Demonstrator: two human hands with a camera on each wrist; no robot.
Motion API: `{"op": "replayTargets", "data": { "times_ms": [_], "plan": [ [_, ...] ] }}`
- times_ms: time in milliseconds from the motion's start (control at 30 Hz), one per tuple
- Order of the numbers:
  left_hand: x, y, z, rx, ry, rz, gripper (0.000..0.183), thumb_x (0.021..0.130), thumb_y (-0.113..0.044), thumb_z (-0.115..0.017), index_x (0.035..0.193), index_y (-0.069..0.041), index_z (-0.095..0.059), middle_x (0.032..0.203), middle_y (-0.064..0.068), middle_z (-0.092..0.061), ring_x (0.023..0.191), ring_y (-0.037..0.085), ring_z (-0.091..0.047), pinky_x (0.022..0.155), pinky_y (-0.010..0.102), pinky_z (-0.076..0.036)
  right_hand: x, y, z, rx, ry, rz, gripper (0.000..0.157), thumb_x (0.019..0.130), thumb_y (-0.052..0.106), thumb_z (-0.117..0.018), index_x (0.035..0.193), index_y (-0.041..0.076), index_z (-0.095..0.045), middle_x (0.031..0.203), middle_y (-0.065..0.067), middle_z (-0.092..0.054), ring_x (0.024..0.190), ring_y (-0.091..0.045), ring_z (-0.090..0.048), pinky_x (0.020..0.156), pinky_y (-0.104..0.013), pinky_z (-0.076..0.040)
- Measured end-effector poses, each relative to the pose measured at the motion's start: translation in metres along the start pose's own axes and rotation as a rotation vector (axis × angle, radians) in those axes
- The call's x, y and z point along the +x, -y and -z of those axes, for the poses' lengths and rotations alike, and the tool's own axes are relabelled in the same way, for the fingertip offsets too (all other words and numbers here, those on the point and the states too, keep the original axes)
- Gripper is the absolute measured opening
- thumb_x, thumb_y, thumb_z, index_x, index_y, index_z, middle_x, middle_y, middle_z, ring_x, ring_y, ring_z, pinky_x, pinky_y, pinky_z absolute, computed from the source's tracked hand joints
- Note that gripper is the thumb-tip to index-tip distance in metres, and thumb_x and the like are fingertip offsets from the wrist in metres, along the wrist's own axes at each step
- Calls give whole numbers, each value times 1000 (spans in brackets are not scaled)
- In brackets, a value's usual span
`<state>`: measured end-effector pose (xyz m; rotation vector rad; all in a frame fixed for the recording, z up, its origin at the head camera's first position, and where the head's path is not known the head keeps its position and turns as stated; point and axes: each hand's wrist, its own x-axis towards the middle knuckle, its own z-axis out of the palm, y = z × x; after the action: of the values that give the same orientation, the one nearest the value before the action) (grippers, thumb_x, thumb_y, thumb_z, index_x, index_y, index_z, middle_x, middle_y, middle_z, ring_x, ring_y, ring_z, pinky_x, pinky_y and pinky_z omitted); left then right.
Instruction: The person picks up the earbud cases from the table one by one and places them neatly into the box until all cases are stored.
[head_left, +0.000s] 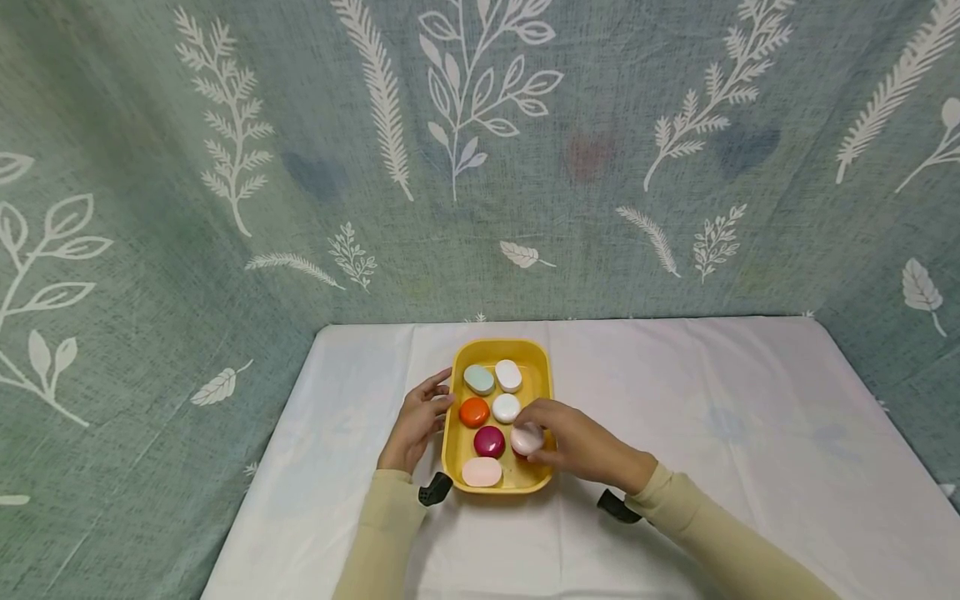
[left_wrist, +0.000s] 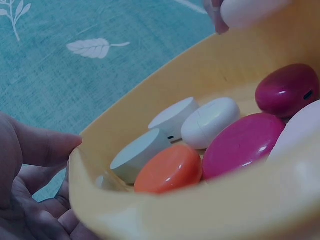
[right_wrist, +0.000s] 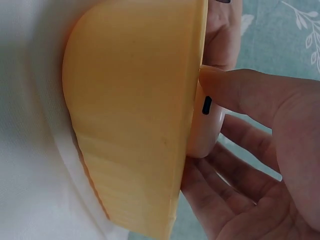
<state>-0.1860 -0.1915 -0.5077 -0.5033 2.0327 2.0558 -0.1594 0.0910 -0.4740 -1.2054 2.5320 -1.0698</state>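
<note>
A yellow tray (head_left: 501,490) holds several rounded, glossy earbud cases. My right hand (head_left: 581,442) pinches a pale pink earbud case (head_left: 527,437) over the tray's right side, thumb near, fingers on the far edge; its dark port shows in the right wrist view. Just under it, partly hidden, lies a dark magenta case (left_wrist: 287,91). My left hand (head_left: 416,425) rests its fingertips against the tray's left rim. Inside are an orange case (head_left: 474,412), a magenta case (head_left: 489,442), a light pink case (head_left: 482,472), a pale green case (head_left: 479,379) and two white cases (head_left: 507,376).
The tray stands on a white-covered table (head_left: 675,400). Behind it hangs a green leaf-patterned cloth (head_left: 480,233), which also drapes at both sides. Black wrist cameras (head_left: 435,489) sit on both forearms, close to the tray's near end.
</note>
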Motion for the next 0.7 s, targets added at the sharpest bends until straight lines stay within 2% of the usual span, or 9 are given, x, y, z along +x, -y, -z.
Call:
{"op": "replayTargets", "data": {
  "times_ms": [400, 700],
  "plan": [
    [2, -1, 3, -1, -1, 3, 51, 104, -4, -60, 154, -17, -56, 121, 10, -54, 86, 17, -60, 68, 24, -52, 4, 5, -7, -4, 91, 44, 31, 91, 5, -82, 120, 9, -71, 125, -1, -69, 116, -17, -63, 105, -36, -53],
    [0, 0, 2, -9, 11, -4, 51, 104, -4, -59, 154, -16, -56, 117, 8, -55, 82, 16, -60, 67, 24, -52, 7, 9, -11, -32, 158, 78, 28, 88, 0, -81, 114, 8, -73, 115, -1, -70, 107, -13, -63, 98, -32, -54]
  ]
}}
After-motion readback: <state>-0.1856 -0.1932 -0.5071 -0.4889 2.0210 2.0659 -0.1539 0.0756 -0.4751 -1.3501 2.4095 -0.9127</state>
